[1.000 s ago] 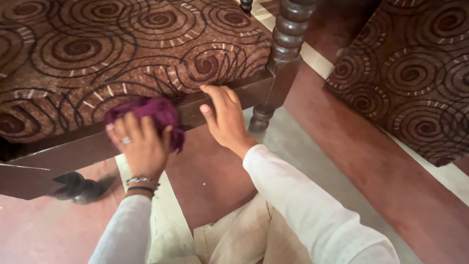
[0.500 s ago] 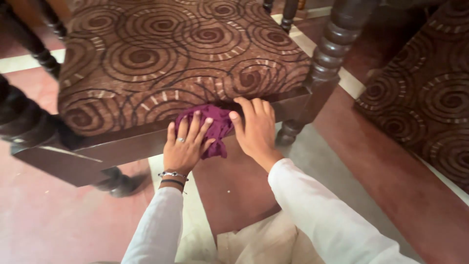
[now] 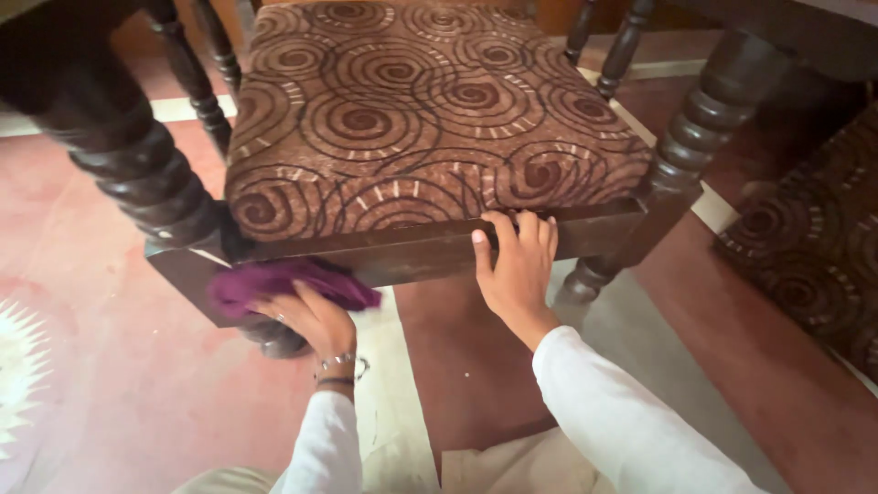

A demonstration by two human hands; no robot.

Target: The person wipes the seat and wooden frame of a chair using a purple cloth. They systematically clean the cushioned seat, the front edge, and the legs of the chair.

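1. Two hands worked low in the frame: the left hand [image 3: 315, 320] gripped a bunched purple cloth [image 3: 283, 284] at lower left, pressed to the underside of the chair's front rail [image 3: 430, 249] near its left corner
2. At centre the right hand [image 3: 517, 270] held nothing; its fingers lay spread and hooked over the rail's top edge, thumb on the face, bracing the chair
3. Wiping of the dark wooden rail looked to be the step in hand, with the cloth now at the left end. Judged from this, the next move called for keeping the cloth flat on the wood while the right hand kept the chair steady, then working round the turned front leg [image 3: 137, 165] at upper left
4. Above the rail sat the brown spiral-patterned seat cushion [image 3: 421, 119]; a second patterned chair [image 3: 814, 247] stood at the right edge, on a red and pale floor [image 3: 110, 384]
5. Half a second earlier the cloth lay mid-rail, touching the right hand; since then it had slid left and lower, well apart from that hand
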